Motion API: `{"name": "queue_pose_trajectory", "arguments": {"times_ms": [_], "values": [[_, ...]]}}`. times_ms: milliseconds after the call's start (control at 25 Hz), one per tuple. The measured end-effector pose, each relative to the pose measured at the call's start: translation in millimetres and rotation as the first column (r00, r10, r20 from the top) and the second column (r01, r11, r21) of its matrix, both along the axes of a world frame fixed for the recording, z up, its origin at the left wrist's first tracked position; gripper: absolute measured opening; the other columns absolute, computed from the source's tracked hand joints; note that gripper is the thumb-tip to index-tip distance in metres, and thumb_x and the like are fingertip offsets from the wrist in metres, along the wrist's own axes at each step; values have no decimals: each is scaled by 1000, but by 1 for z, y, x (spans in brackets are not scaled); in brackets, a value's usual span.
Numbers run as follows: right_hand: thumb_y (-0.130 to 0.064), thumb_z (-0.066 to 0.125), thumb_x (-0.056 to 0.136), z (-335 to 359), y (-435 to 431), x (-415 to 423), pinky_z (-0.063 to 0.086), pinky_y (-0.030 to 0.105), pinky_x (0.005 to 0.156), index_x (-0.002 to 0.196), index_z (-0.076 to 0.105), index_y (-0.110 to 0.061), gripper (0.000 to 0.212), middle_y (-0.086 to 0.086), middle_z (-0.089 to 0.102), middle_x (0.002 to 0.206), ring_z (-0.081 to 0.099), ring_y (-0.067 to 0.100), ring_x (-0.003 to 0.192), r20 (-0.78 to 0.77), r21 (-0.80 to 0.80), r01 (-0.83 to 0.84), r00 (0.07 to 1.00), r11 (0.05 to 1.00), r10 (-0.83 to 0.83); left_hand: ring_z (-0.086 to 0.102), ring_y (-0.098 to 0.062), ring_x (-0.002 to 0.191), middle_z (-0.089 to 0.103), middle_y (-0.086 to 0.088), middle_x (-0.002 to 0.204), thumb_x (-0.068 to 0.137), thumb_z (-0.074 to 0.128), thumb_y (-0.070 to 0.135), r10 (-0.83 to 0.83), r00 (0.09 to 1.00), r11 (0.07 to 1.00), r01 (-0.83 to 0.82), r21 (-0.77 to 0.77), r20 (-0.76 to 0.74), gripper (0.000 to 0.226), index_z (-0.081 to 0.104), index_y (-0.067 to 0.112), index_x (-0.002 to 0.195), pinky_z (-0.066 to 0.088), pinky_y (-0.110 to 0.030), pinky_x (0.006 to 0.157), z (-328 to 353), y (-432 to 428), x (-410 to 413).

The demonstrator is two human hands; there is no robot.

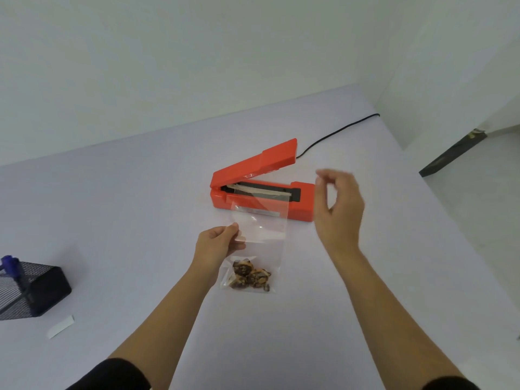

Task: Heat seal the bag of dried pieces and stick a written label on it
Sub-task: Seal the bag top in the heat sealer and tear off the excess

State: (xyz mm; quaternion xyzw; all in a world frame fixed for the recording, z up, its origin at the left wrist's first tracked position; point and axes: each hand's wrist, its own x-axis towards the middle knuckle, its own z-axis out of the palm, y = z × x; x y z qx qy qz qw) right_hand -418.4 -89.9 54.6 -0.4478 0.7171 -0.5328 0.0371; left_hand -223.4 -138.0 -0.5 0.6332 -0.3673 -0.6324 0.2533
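A clear plastic bag (260,226) with brown dried pieces (251,275) at its bottom lies on the table, its open top resting on the front of the orange heat sealer (263,181). The sealer's lid is raised and its black sealing strip shows. My left hand (218,243) pinches the bag's left edge about halfway up. My right hand (339,208) hovers to the right of the sealer, fingers loosely curled and apart, holding nothing. A white label strip (60,326) lies on the table at the lower left.
A black mesh pen holder (33,288) with a blue pen (9,263) stands at the left edge. The sealer's black cable (337,132) runs to the back right. The white table (140,220) meets a wall behind; its right edge drops to the floor.
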Motion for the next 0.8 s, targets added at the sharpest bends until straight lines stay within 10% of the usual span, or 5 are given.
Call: {"name": "queue_pose_trajectory", "arguments": {"times_ms": [120,360,800], "values": [[-2,47,92,43,-23,-12,40,17,95,106,62,-2,21,10,65,107,57,14,104,-284,-83,-180,947,980,150,66,-21,67,65,-9,71,90,59,21,-4,1000,1000,4,13,-4,23,66,4,75,51,-13,52,1,-2,-2],[-18,36,96,41,-45,-18,22,33,109,127,54,-14,36,1,53,137,44,14,130,-542,308,-392,676,867,499,66,-20,65,66,-10,73,90,59,21,-6,1000,1000,6,20,9,23,67,4,76,52,-15,54,0,-3,-3],[-22,32,91,-11,-26,-40,39,41,92,126,53,-15,41,2,54,131,46,22,120,-445,521,-255,734,815,514,67,-19,65,68,-11,77,89,60,23,-5,1000,1000,4,23,26,22,68,4,82,52,-17,57,-3,-4,-1]]}}
